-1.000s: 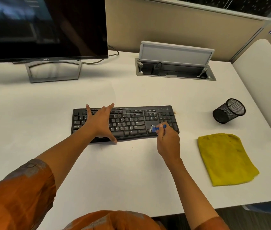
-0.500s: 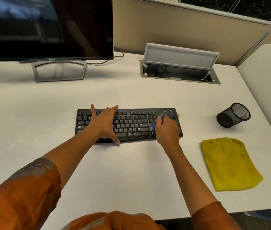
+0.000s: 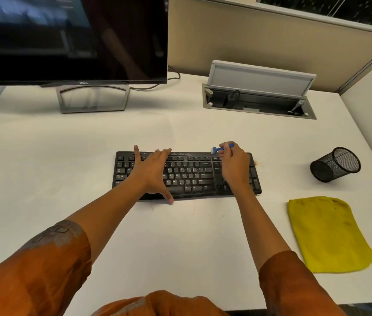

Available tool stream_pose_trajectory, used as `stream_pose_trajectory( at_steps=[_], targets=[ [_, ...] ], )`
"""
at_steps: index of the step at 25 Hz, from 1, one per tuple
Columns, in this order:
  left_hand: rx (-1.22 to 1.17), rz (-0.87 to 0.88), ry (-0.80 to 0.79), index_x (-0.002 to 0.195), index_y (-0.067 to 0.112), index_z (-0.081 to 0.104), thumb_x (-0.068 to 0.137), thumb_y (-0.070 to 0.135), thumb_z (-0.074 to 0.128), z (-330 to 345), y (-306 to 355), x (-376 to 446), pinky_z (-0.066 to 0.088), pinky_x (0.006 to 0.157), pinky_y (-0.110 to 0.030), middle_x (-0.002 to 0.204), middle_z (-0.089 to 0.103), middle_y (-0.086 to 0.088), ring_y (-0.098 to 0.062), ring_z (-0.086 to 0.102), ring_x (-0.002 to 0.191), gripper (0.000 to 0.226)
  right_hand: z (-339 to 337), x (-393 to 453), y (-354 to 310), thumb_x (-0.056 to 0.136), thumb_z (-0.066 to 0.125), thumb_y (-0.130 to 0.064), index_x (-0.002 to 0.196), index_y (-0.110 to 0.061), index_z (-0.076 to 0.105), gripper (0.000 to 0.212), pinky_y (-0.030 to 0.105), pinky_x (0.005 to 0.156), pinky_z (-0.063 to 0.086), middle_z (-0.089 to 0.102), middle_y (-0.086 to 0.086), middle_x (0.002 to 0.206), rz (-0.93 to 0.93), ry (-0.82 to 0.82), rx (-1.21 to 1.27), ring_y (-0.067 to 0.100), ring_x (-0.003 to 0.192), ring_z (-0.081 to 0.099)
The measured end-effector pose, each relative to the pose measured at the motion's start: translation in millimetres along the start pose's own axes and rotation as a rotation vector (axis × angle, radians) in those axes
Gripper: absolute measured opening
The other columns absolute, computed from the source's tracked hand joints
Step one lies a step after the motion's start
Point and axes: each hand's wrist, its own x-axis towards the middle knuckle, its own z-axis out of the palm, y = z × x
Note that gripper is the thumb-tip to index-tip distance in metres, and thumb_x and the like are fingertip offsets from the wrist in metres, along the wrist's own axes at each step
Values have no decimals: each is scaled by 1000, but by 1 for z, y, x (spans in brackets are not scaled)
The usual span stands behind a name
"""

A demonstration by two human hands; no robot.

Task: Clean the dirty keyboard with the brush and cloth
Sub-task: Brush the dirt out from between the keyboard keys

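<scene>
A black keyboard (image 3: 194, 176) lies flat in the middle of the white desk (image 3: 180, 236). My left hand (image 3: 154, 173) presses on its left half with fingers spread straight and the thumb at the front edge. My right hand (image 3: 234, 166) pinches a small blue brush (image 3: 221, 148) at the keyboard's far edge, above the keys right of centre. Brown crumbs (image 3: 255, 162) lie by the keyboard's far right corner. A yellow cloth (image 3: 326, 233) lies flat on the desk to the right, apart from both hands.
A black mesh pen cup (image 3: 335, 165) lies tipped on its side at the right. A dark monitor (image 3: 71, 37) on a silver stand (image 3: 92, 99) is at the back left. An open cable hatch (image 3: 259, 99) sits at the back, before a beige partition.
My right hand has swept the brush from the keyboard's near right keys up to its far edge. My left hand has stayed pressed on the left half.
</scene>
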Motion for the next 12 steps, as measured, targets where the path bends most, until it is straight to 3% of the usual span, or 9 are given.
stream_pose_trajectory(
  at_steps=[4,7,10,12],
  targets=[
    [-30,40,-5,162,26,-14,50,82,83,0,-5,1,-20,115,-71,173,-1,-5,-22,-7,159,159,8,-23,-4,107,43,-24,95,-19,62,23,6,58,42,60,-13,78,-103,-33,-18,1,65,56],
    [-34,33,9,161,27,-19,46,87,80,4,-24,-7,-19,116,-70,171,-19,-2,-25,-20,156,164,18,-30,-5,106,42,-23,95,-13,66,28,13,54,38,61,-6,74,-116,-32,-78,5,59,52],
    [-52,-84,6,160,29,-21,38,90,78,9,-58,-19,-17,114,-69,168,-29,-5,-32,-27,154,169,35,-33,-15,106,40,-19,96,-5,66,32,34,58,50,67,8,80,-173,-79,-183,19,65,60],
    [-147,-160,-19,160,29,-21,38,85,83,12,-80,-29,-12,116,-70,168,-29,-7,-34,-25,154,170,42,-31,-26,106,40,-19,99,-3,66,32,32,59,51,69,7,84,-219,-181,-187,18,66,62]
  ],
)
